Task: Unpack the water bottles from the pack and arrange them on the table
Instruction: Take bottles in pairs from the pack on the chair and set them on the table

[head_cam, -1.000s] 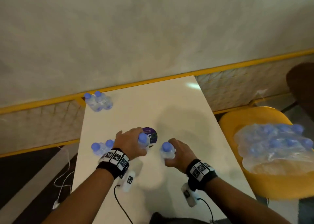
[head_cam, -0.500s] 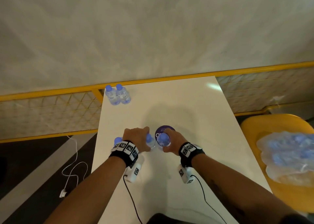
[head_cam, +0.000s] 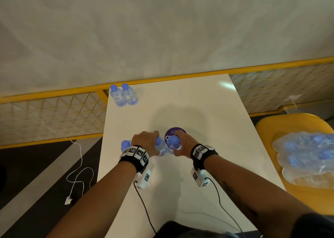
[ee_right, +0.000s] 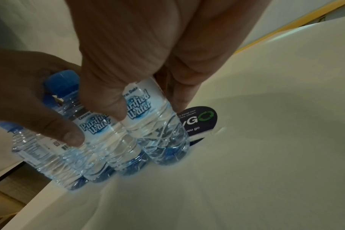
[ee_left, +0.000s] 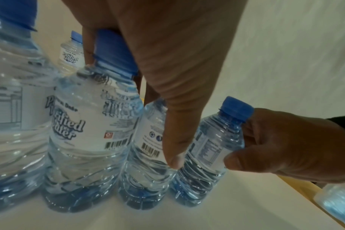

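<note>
My left hand point(head_cam: 146, 141) grips a small clear water bottle point(head_cam: 161, 148) with a blue cap. My right hand point(head_cam: 182, 144) grips another bottle point(head_cam: 173, 143) pressed against it. In the left wrist view both stand upright on the white table point(head_cam: 207, 111), at the right end of a row of bottles point(ee_left: 89, 124), with my thumb point(ee_left: 173, 155) across the held one. One more bottle of the row point(head_cam: 125, 145) shows left of my wrist. Two bottles point(head_cam: 123, 97) stand at the far left corner. The plastic-wrapped pack point(head_cam: 305, 156) lies on a yellow chair point(head_cam: 267, 127) to the right.
A round purple sticker point(head_cam: 172, 132) lies on the table just beyond the held bottles. A yellow rail with mesh point(head_cam: 54, 111) runs behind the table. A white cable point(head_cam: 77, 174) trails on the floor at the left. The row stands close to the table's left edge.
Both hands have moved left and come together; the two held bottles, apart a second ago, now stand side by side next to the bottles at the left.
</note>
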A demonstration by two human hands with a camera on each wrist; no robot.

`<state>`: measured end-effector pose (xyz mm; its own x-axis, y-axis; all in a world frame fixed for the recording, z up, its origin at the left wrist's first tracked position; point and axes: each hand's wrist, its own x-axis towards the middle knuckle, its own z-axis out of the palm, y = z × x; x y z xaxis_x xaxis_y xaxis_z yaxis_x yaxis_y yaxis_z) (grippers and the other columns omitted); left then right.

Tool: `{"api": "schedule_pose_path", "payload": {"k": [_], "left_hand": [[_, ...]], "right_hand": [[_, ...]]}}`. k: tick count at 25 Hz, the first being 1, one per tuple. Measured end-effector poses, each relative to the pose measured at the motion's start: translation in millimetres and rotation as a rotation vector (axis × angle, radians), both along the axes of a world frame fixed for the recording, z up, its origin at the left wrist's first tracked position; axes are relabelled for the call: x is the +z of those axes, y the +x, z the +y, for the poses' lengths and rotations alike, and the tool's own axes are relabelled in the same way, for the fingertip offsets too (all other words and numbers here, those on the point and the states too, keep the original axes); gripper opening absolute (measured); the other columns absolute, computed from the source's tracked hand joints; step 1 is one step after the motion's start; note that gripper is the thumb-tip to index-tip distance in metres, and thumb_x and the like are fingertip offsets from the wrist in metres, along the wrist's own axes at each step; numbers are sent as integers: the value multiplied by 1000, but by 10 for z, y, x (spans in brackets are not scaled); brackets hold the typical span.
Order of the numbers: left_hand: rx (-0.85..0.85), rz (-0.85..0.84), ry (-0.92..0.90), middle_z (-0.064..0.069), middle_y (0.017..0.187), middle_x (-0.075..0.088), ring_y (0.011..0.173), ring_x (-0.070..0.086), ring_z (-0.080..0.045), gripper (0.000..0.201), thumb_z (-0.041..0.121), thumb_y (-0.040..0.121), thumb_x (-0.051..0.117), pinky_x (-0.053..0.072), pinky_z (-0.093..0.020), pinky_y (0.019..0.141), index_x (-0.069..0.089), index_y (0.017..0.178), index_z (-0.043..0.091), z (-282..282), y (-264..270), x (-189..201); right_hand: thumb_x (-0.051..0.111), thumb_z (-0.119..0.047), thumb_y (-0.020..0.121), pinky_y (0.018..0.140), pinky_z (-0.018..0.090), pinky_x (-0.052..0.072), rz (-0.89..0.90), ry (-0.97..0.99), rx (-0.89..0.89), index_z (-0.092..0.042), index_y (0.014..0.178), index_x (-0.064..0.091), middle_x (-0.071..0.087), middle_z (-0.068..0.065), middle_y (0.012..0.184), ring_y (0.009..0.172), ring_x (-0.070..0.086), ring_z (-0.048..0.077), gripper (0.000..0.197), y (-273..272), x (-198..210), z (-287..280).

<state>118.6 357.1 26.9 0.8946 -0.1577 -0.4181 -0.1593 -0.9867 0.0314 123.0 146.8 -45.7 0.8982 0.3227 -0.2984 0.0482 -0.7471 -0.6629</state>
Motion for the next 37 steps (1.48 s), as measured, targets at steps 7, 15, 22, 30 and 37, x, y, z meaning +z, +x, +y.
{"api": "schedule_pose_path", "payload": {"k": [7,15,22,30,37], "left_hand": [[17,20,-71,6,122,63,109,60,-25,103,76,49,76,50,-42,90,41,136,34,2,-13,89],[-311,-138,-691,9,81,61,75,58,-12,39,66,78,66,54,-38,70,62,85,28,-1743,-574,595],[-505,450,-711,-2,125,69,109,67,-18,56,48,85,73,56,-39,95,61,130,17,-4245,-1334,64],[4,326,-827,-9,118,68,106,63,-31,39,38,89,68,52,-46,98,63,121,17,-5665,-1390,-438],[-194,238,-476,-13,141,57,128,52,-36,46,45,98,48,40,-48,112,59,136,21,-5859,-1086,-740]], "right_hand": [[89,-34,59,93,29,47,20,27,-8,-16,135,41,56,4,131,113,59,23,91,-51,83,-85],[79,-28,78,83,30,57,51,136,-384,-24,106,64,64,-3,110,99,65,11,32,-1107,298,-1830],[74,-16,81,76,33,56,29,45,-1068,-21,100,64,71,2,95,84,69,17,22,-2308,266,-4196],[74,-38,78,76,42,56,98,-114,-994,-10,106,66,70,10,97,87,67,30,40,-1845,80,-5118],[57,-76,76,102,41,46,260,-367,-680,-39,144,37,52,-5,143,121,54,23,80,-1499,-51,-5375]]}}
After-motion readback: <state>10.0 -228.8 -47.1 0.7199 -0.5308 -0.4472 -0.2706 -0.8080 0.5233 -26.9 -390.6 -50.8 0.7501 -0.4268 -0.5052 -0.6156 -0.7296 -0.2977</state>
